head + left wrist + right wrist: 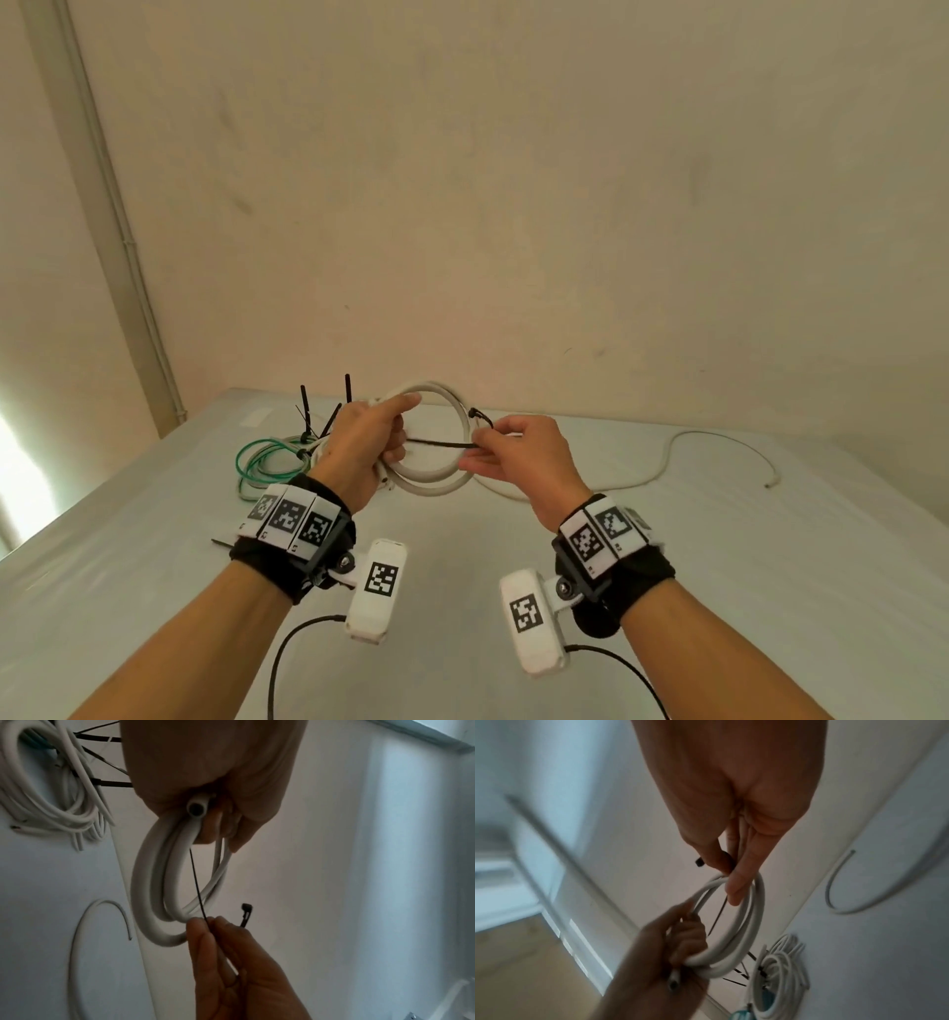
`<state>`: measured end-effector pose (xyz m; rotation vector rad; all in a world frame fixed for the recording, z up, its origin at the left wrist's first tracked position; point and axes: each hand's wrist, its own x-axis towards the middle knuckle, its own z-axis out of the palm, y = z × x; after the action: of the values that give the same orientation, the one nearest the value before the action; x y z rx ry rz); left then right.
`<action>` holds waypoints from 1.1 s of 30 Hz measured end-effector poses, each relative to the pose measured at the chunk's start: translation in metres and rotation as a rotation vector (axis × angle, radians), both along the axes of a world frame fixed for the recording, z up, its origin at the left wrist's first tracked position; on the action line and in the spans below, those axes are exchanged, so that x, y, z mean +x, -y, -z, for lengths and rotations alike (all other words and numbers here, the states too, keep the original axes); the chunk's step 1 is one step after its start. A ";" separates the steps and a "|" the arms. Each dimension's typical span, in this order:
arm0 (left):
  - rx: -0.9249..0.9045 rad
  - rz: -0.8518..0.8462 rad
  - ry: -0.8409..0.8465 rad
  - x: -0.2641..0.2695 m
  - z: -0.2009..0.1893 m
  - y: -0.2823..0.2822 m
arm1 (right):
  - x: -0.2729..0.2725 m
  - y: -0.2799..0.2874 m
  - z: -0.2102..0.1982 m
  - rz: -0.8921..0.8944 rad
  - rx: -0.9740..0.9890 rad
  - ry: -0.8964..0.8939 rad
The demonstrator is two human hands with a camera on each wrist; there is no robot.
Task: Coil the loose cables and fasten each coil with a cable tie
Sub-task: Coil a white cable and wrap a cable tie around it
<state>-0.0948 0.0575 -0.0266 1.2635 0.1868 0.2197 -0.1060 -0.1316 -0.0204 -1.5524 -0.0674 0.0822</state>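
My left hand (369, 442) grips one side of a white cable coil (452, 473) and holds it up above the table (154, 565). In the left wrist view the coil (151, 902) hangs from the curled fingers, its cut end (196, 808) poking out of the fist. My right hand (508, 452) pinches a black cable tie (441, 443) at the coil's far side. The tie's strap runs across the coil's opening toward the left hand. Its head (246, 906) sticks out beside the right fingertips (203, 925). The right wrist view shows the same coil (744, 933) and tie (718, 914).
At the back left of the table lie tied coils: a green one (262, 457) and white ones (51, 801), with black tie tails (305, 406) sticking up. A loose white cable (719, 452) curves across the back right. The wall stands right behind the table.
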 end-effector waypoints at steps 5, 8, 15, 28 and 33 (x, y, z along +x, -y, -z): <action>0.038 -0.124 0.042 0.000 0.005 0.002 | -0.001 0.007 -0.004 -0.117 0.398 -0.190; 0.122 -0.130 0.128 -0.006 0.006 0.011 | -0.001 0.002 -0.004 -0.122 0.468 -0.214; 0.264 -0.058 0.183 -0.012 -0.001 0.021 | 0.002 -0.008 -0.003 -0.062 0.107 0.002; 0.372 0.143 -0.081 0.001 -0.021 -0.003 | 0.018 0.011 -0.009 0.301 -0.364 0.442; 0.460 0.267 -0.151 0.001 -0.031 -0.012 | 0.018 0.017 -0.004 0.102 -0.282 0.253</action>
<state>-0.0935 0.0695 0.0047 1.7477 0.0959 -0.0704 -0.0879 -0.1486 -0.0169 -1.8385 -0.1828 -0.1932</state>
